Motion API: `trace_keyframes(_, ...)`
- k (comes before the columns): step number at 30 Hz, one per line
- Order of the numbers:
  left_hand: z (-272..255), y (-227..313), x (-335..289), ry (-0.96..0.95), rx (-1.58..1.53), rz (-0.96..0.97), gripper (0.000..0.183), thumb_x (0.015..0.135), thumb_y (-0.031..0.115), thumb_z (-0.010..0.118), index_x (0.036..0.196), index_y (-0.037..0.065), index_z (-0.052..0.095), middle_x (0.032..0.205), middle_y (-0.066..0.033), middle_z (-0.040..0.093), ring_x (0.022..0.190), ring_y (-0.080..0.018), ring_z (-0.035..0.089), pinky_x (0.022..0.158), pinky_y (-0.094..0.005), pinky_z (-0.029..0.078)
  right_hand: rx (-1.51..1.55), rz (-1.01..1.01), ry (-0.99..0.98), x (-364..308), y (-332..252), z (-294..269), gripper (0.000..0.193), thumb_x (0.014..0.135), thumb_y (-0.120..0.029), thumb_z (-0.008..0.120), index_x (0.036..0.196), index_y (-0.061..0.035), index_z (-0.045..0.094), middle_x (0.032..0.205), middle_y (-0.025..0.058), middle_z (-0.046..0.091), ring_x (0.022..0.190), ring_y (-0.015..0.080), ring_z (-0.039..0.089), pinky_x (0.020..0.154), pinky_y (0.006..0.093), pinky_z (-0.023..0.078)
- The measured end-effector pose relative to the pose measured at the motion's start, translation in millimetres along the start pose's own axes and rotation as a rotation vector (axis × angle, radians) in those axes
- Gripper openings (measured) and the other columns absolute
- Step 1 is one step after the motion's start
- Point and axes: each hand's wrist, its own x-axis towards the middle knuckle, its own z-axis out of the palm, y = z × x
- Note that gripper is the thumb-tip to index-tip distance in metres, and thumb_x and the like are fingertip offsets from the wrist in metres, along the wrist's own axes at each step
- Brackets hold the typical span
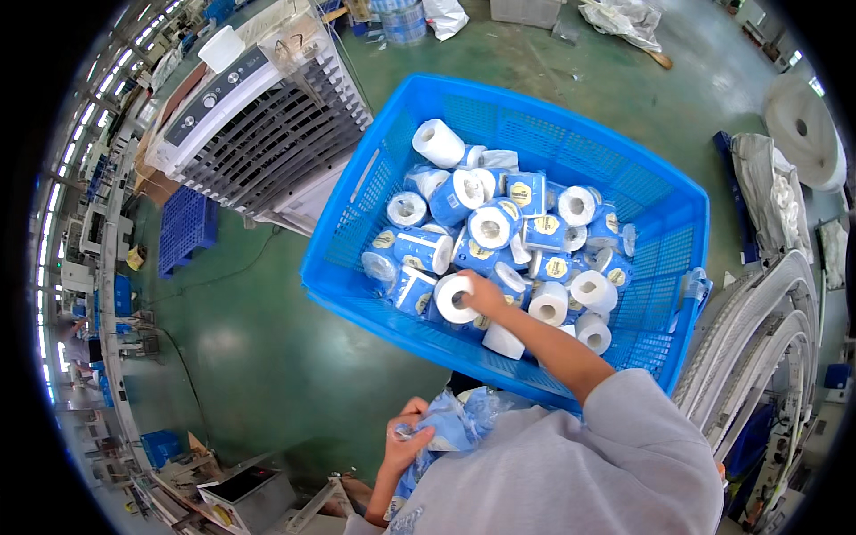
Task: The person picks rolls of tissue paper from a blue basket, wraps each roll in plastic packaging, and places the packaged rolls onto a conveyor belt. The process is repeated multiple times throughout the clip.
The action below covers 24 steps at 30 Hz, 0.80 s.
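Observation:
My right hand [482, 294] reaches into a large blue plastic basket [499, 98] and grips a white toilet roll [450, 304] by its rim, fingers at the core hole. Around it lie many toilet rolls, some bare white like the roll [437, 143] at the far left, others in blue printed wrappers like the wrapped roll [423, 250]. Close to my body, outside the basket, my left hand [408, 439] is closed on crumpled blue plastic wrapping [455, 421]. Whether several wrappers are bunched there I cannot tell.
A grey air cooler [267, 116] stands left of the basket, with a blue pallet [187, 227] beside it. Curved metal conveyor rails [758, 330] are close on the right. A large white paper reel [804, 129] sits farther right. Cables [183, 366] trail over the green floor.

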Motion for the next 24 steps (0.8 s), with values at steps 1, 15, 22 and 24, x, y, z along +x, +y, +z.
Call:
trace_keyframes(1, 4, 7, 9, -0.031, 0.029, 0.060, 0.020, 0.070, -0.001, 0.067, 0.072, 0.002, 0.048, 0.106, -0.0190, 0.057, 0.099, -0.0264, 0.054, 0.089, -0.0368, 0.039, 0.298, -0.036, 0.030, 1, 28, -2, 0.054, 0.070, -0.023, 0.062, 0.121, -0.0128, 0.048, 0.103, 0.0121, 0.061, 0.094, 0.0251, 0.059, 0.082, 0.0351, 0.046)
trace_keyframes(15, 38, 29, 24, -0.136, -0.256, -0.051, 0.041, 0.080, 0.015, 0.065, 0.113, -0.002, 0.047, 0.075, -0.0158, 0.059, 0.079, -0.0257, 0.061, 0.078, -0.0368, 0.047, -0.151, -0.028, 0.106, 23, 128, -45, 0.041, 0.069, -0.020, 0.067, 0.107, -0.0066, 0.058, 0.101, 0.0173, 0.061, 0.093, 0.0318, 0.058, 0.081, 0.0379, 0.046)
trace_keyframes(22, 10, 21, 13, 0.011, 0.069, 0.067, 0.016, 0.083, 0.010, 0.058, 0.093, -0.003, 0.058, 0.080, -0.0101, 0.058, 0.071, -0.0146, 0.056, 0.066, -0.0271, 0.045, -0.137, 0.097, 0.088, 13, 105, -52, 0.073, 0.055, -0.030, 0.080, 0.113, -0.0037, 0.043, 0.095, 0.0179, 0.061, 0.091, 0.0339, 0.059, 0.079, 0.0384, 0.047)
trace_keyframes(24, 11, 28, 17, 0.064, 0.120, -0.061, 0.023, 0.083, 0.008, 0.057, 0.104, -0.003, 0.057, 0.079, -0.0078, 0.057, 0.069, -0.0103, 0.053, 0.064, -0.0235, 0.044, 0.086, 0.094, 0.127, -13, 88, -96, 0.064, 0.065, -0.026, 0.076, 0.114, -0.0017, 0.042, 0.099, 0.0136, 0.062, 0.093, 0.0276, 0.060, 0.080, 0.0370, 0.047)
